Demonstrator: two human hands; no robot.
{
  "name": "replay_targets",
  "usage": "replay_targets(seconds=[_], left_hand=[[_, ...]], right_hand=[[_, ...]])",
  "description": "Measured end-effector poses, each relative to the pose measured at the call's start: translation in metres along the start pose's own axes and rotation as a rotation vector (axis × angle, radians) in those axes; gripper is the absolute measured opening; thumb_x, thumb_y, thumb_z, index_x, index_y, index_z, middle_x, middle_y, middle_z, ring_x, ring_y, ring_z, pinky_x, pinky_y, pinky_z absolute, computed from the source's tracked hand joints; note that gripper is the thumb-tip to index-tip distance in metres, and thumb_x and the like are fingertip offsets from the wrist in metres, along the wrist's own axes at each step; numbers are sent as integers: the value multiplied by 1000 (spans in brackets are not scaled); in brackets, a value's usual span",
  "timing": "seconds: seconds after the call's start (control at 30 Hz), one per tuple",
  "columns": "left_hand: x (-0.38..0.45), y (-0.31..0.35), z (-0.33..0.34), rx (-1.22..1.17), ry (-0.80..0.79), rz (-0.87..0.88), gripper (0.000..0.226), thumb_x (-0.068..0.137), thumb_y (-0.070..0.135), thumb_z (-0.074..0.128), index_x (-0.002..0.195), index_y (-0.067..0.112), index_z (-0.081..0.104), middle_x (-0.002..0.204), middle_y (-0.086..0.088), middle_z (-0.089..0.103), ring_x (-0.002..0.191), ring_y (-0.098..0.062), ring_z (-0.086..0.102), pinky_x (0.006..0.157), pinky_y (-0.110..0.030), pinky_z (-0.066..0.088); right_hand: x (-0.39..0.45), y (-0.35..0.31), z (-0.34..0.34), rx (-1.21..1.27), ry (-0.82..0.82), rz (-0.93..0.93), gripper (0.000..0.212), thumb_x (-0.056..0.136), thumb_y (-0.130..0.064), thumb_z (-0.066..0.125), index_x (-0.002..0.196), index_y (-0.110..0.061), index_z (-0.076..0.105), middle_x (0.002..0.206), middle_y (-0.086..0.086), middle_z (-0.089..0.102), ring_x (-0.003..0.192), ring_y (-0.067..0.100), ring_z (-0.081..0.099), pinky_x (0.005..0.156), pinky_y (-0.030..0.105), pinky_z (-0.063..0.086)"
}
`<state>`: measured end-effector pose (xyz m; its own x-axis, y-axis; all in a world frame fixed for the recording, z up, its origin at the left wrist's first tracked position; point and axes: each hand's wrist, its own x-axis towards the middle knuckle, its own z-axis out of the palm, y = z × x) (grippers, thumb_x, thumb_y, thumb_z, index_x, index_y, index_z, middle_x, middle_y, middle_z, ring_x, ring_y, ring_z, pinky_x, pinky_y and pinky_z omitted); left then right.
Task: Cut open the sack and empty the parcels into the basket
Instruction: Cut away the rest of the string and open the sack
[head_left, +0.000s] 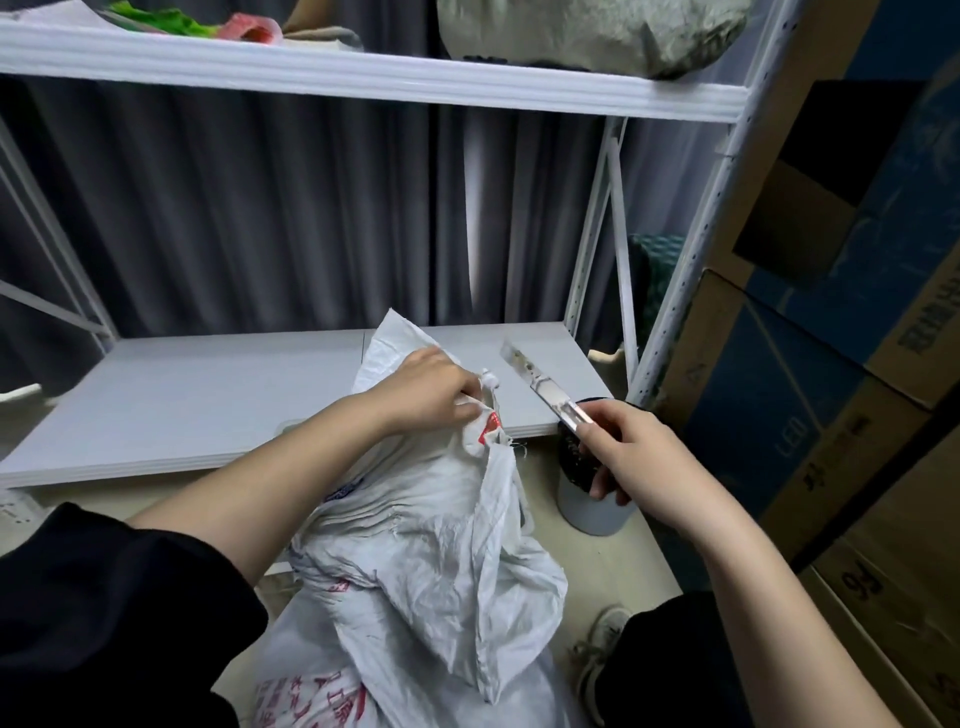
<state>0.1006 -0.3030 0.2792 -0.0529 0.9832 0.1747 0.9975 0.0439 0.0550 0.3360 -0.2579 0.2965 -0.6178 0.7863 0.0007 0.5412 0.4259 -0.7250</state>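
Note:
A white woven sack (415, 545) with red print stands on the floor in front of me, its top bunched and tied with a white cord (491, 387). My left hand (431, 392) grips the gathered neck just below the knot. My right hand (628, 452) holds a utility knife (540, 387) with its blade out, pointing up and left, a short gap to the right of the tied neck. The blade is not touching the sack. The parcels inside are hidden. No basket is in view.
A white metal shelf (208, 395) stands right behind the sack, with a grey curtain behind it. A grey and black cylindrical bin (592, 504) sits under my right hand. Stacked cardboard boxes (831, 415) line the right side. A bulky grey bag (587, 36) lies on the upper shelf.

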Motion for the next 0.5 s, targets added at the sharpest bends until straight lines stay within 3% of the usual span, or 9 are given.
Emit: replay_targets(seconds=[0.1,0.2,0.3,0.37,0.5], left_hand=[[-1,3,1,1,0,16,22,90,32,53,85,17,68,84,-8,67,92,-25,55,76,-26,24],[0,4,0,-10,16,12,22,90,32,51,92,20,70,86,-5,68,95,-22,55,83,-26,25],[0,3,1,-2,25,11,22,91,33,51,86,20,67,80,-2,62,95,-20,52,84,-25,20],[-1,3,2,-4,35,23,22,92,35,51,86,21,67,77,1,57,94,-19,51,84,-25,21],[-3,5,1,-5,62,43,23,91,37,52,88,22,69,83,-3,65,92,-21,54,80,-26,23]], right_hand=[[-8,-4,-2,-270,54,-70,16,95,-34,46,104,-33,58,88,-7,69,61,15,66,71,34,54],[-11,-4,2,-137,13,-23,20,87,-33,57,107,-34,54,82,-8,65,61,14,58,65,31,51],[-10,-2,5,-80,6,17,20,83,-32,65,99,-30,53,75,-6,63,59,13,57,60,34,52],[-11,-4,5,-11,24,26,7,91,-30,57,94,-24,55,68,-3,64,47,14,59,50,32,52],[-9,-7,4,-220,20,-3,27,98,-31,37,84,-26,59,62,-6,69,56,17,63,67,32,53]])
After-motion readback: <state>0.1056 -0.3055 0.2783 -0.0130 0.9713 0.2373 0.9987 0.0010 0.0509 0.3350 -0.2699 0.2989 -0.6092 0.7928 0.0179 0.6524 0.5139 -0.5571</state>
